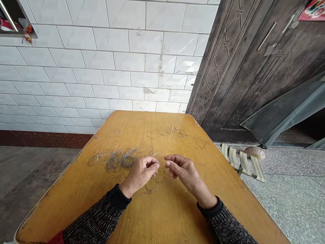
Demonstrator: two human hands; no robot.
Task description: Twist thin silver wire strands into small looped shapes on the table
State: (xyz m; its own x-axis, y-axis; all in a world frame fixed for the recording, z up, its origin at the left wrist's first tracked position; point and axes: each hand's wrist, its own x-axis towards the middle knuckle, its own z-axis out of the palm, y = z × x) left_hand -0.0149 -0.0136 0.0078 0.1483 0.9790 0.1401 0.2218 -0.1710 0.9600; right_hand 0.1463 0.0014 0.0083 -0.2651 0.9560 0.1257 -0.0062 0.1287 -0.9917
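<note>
My left hand [143, 170] is closed in a pinch, thumb against forefinger, on a thin wire. A loop of that wire [151, 189] hangs below the fingers, just over the table. Facing it a short way off, my right hand [181, 169] has its forefinger stretched out and the other fingers curled under the thumb. A short bit of fine coppery wire shows at its fingertips. Beyond my left hand lie bundles of coiled grey wire [128, 159], with looser loops [101, 156] to their left. Several wire ends [154, 154] stick up behind the hands.
Thin coppery wire loops [175, 130] lie toward the far right of the wooden table [142, 220], with a bent wire piece [201, 142] near its right edge. A white tiled wall [122, 61] and a dark carved door [236, 74] stand behind. A striped folding stool [243, 162] is at right.
</note>
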